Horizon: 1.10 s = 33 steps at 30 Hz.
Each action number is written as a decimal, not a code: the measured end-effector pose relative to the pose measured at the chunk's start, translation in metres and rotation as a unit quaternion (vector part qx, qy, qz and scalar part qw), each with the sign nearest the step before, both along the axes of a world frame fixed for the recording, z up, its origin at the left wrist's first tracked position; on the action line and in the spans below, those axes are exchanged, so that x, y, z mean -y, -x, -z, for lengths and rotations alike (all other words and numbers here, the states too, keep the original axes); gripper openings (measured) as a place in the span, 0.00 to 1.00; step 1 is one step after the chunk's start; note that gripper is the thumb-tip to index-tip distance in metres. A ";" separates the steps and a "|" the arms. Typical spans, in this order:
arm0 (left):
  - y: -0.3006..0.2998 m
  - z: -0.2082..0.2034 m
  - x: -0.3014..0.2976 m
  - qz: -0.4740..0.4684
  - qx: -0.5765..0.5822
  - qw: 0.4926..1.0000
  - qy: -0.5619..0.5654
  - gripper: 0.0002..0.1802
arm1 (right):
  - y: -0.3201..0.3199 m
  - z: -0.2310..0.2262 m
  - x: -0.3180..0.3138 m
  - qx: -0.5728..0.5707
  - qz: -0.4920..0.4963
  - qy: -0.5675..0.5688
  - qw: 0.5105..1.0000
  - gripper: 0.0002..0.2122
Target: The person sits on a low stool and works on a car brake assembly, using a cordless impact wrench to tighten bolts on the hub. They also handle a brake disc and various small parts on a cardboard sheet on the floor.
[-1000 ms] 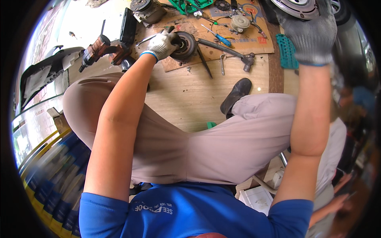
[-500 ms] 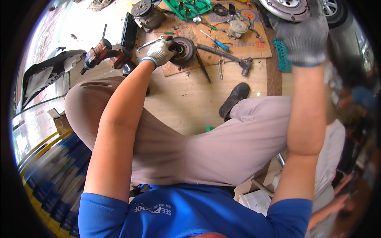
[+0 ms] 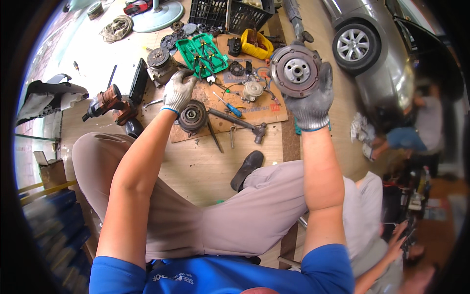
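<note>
My right hand [image 3: 313,103], in a grey work glove, holds up a round metal clutch plate [image 3: 298,71] with a bolted hub, its face toward me. The fingers behind the plate are mostly hidden. My left hand [image 3: 177,93], in a white knit glove with dark fingertips, hovers past the round grooved pulley [image 3: 193,116]. Its fingers are loosely bent and apart, with nothing visible in them. The pulley lies on the near left part of a cardboard sheet [image 3: 269,111]. Just beyond the left hand stands a compressor-like metal unit [image 3: 160,64].
A hammer [image 3: 240,122], a blue screwdriver [image 3: 230,105] and an open green tool case [image 3: 203,56] lie ahead. Cordless drills [image 3: 104,102] rest at left. Behind stand a yellow tub [image 3: 256,45] and black crates [image 3: 249,17]. A car [image 3: 382,63] and another person [image 3: 421,122] are at right.
The left hand has come off the pulley and moved forward, toward the compressor-like unit. The clutch plate in the right hand now shows in full. The whole view has shifted, showing more of the floor ahead.
</note>
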<state>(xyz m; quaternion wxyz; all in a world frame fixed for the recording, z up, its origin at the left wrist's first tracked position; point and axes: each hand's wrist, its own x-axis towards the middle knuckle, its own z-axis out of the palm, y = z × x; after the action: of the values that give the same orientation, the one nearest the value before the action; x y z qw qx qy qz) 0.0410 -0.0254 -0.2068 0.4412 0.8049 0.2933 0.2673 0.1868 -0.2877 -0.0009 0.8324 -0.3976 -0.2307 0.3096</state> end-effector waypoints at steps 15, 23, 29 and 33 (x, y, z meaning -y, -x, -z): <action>0.014 -0.091 0.149 0.172 0.343 0.662 0.644 0.30 | 0.031 0.033 -0.025 0.174 -0.062 0.121 0.975 0.30; 0.000 -0.087 0.161 0.157 0.342 0.682 0.627 0.33 | 0.062 0.035 -0.020 0.306 0.020 0.237 0.922 0.28; -0.015 -0.085 0.170 0.087 0.317 0.674 0.661 0.26 | 0.053 0.037 0.000 0.589 0.121 0.436 0.669 0.23; -0.023 -0.083 0.168 0.092 0.295 0.734 0.605 0.22 | 0.029 0.046 0.020 0.471 0.119 0.435 0.758 0.22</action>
<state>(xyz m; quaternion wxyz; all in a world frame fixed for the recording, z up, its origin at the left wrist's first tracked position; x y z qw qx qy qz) 0.0645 -0.1933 -0.1236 0.9218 0.2716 0.1729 0.2160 0.1574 -0.3077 -0.0465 0.3860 -0.8369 -0.3851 0.0491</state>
